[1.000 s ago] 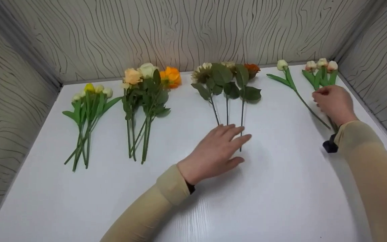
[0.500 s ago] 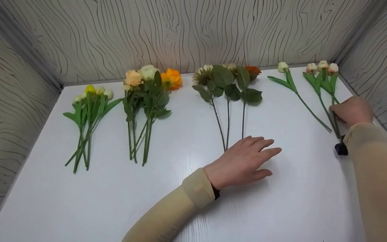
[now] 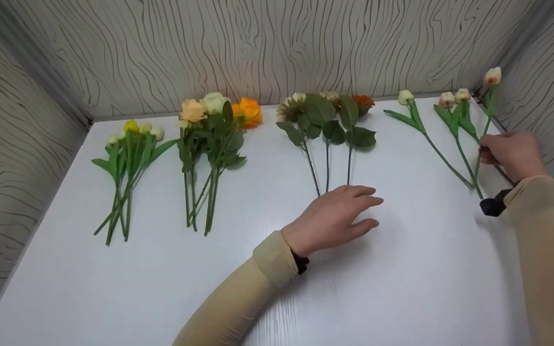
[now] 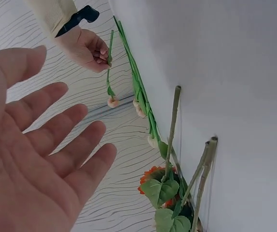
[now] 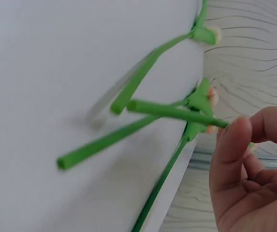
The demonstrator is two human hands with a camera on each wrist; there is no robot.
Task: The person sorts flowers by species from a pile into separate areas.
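Observation:
My right hand (image 3: pixel 515 154) pinches the stem of a pink-white tulip (image 3: pixel 493 76) between thumb and fingers, at the table's right edge. In the right wrist view the green stem (image 5: pixel 177 114) is raised off the table, its cut end free. Beside it lie two pale pink tulips (image 3: pixel 462 94), and a white tulip (image 3: pixel 406 97) farther left. My left hand (image 3: pixel 332 216) is held with fingers extended near the lower stems of the middle flower group (image 3: pixel 320 109). Its palm (image 4: pixel 27 169) shows nothing held in the left wrist view.
Left of the middle group lies a bunch of roses (image 3: pixel 215 103) with an orange flower (image 3: pixel 247 113). Yellow and white tulips (image 3: pixel 131 127) lie at far left. The white table (image 3: pixel 402 288) meets patterned walls (image 3: pixel 277 48) at the back and sides.
My right hand has moved down and right from the tulip group, then lifted one pink-white tulip above the others. My left hand went right, then slightly back left and up.

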